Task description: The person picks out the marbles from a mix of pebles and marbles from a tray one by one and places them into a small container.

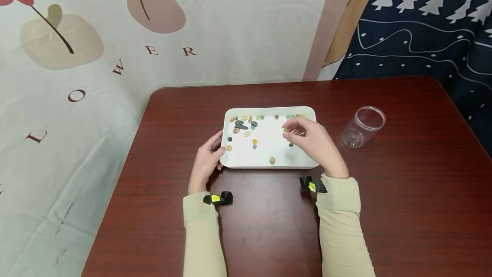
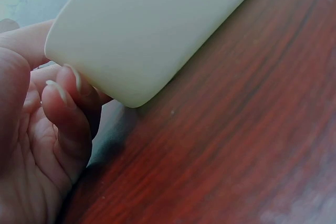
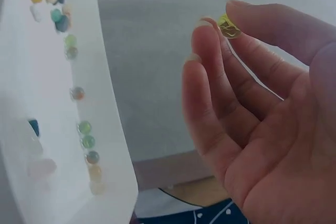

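A white rectangular tray [image 1: 246, 164] holds several glass marbles and pebbles. My left hand [image 1: 203, 162] grips its left end near the front corner, thumb at the rim. In the left wrist view, the fingers curl by the tray's corner [image 2: 126, 90]. Over the tray's right part, my right hand [image 1: 313, 140] pinches a small yellow-green glass marble [image 3: 229, 27] between thumb and fingertips. Dark pebbles [image 1: 241, 127] lie toward the tray's left, and green marbles [image 3: 86, 134] line its far side. A tan round stone [image 1: 272, 160] lies near the front wall.
A clear, lidless jar [image 1: 363, 127] stands on the reddish-brown table [image 1: 407, 183], right of the tray. Behind the table hang a pale printed cloth [image 1: 246, 25] and a dark blue one with white trees [image 1: 415, 37].
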The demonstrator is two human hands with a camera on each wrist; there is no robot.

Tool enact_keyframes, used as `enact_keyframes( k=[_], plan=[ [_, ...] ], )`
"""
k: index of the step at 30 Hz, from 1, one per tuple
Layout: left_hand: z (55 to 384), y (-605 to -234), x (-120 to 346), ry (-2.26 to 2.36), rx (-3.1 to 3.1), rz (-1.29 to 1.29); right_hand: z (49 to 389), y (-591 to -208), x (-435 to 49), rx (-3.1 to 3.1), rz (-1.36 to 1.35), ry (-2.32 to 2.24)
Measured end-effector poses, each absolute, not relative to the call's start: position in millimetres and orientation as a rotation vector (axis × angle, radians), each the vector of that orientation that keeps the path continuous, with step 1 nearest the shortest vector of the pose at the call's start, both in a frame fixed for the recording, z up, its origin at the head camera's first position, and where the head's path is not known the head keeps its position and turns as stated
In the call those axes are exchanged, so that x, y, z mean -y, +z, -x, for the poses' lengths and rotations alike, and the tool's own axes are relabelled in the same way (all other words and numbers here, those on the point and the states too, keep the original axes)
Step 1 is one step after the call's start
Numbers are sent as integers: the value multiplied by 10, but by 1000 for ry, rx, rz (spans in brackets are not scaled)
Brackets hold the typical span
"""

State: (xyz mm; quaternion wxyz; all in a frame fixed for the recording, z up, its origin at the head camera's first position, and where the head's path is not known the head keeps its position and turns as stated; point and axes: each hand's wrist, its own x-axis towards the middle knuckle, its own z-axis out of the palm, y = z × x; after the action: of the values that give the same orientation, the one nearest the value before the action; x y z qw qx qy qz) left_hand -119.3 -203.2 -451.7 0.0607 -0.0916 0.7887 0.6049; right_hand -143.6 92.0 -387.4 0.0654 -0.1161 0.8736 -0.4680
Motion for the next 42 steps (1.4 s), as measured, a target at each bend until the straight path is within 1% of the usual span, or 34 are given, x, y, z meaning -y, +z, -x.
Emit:
enact_keyframes(
  k=[6,13,18,23,30,42],
  plan=[
    [1210,-4540,2044,1842,-2370,296,1432,-3851,-1023,-2676,270,-1499],
    [1279,-4717,2092,1835,-2380,303,1419,-3831,-1136,-2734,141,-1596],
    [1278,-4755,2100,1835,-2426,288,1421,-3767,-1169,-2777,89,-1656],
    [1265,-4747,2106,1830,-2433,292,1425,-3728,-1125,-2835,131,-1692],
    [1176,-4509,2012,1839,-2375,270,1372,-3758,-1129,-2885,172,-1619],
    [1183,-4511,2033,1815,-2403,277,1367,-3823,-1284,-2981,183,-1500]
  ],
)
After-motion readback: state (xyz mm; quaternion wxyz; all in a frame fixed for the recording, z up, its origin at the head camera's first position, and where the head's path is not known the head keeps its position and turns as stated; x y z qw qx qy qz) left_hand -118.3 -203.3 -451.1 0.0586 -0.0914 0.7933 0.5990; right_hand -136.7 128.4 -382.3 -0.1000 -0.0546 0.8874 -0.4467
